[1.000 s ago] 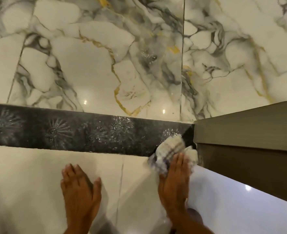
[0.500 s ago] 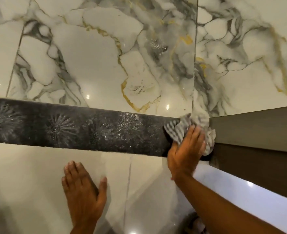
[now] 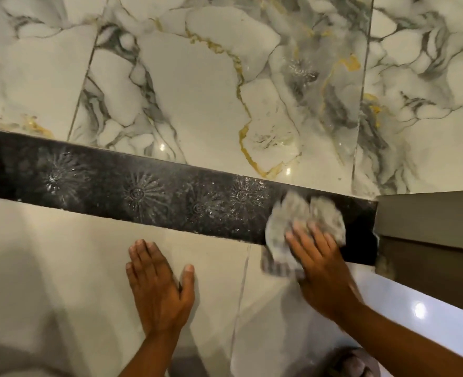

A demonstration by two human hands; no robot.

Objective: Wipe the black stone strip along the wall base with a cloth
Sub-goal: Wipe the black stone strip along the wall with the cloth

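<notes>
The black stone strip (image 3: 143, 191) runs across the view between the marbled wall above and the pale floor below, with whitish starburst smears along it. A crumpled grey-and-white checked cloth (image 3: 293, 221) is pressed against the strip near its right end. My right hand (image 3: 322, 265) lies flat on the cloth, fingers spread over its lower part, blurred by motion. My left hand (image 3: 156, 284) rests palm down on the floor tile just below the strip, fingers apart and holding nothing.
A brown-grey cabinet or panel (image 3: 431, 235) juts out at the right, ending the strip. The white marble wall (image 3: 197, 91) with gold and grey veins rises behind. Glossy floor tiles (image 3: 61, 268) reflect ceiling lights.
My right hand has slid the cloth leftward along the strip, away from the cabinet corner. The camera view has shifted, and my left hand stays planted on the floor.
</notes>
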